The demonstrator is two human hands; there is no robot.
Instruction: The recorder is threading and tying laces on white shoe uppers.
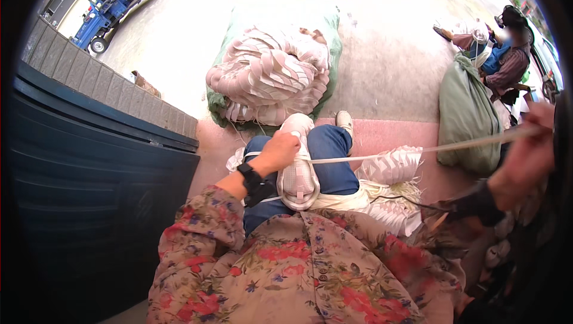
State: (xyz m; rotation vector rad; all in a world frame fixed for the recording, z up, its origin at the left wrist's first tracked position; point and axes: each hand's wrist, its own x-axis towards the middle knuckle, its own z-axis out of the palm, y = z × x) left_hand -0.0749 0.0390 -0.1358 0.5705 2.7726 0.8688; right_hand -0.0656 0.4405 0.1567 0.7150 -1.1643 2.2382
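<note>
A pale shoe upper (296, 183) with a mesh-like surface lies lengthwise across my lap, between my blue-clad thighs. My left hand (279, 152) is closed in a fist against its upper left side; what the fingers pinch is hidden. From the shoe upper a white lace (388, 155) runs taut to the right, rising slightly. At its far end my right hand (528, 154), smeared by motion, is closed around the lace. Another pale cord loops over my left thigh.
A heap of stacked pale shoe uppers (271, 76) sits on a green sack ahead. More stacked uppers (391, 166) and loose strands (394, 191) lie by my right thigh. A full green sack (468, 112) stands right, beside a seated person (507, 58). A dark blue door (95, 186) is left.
</note>
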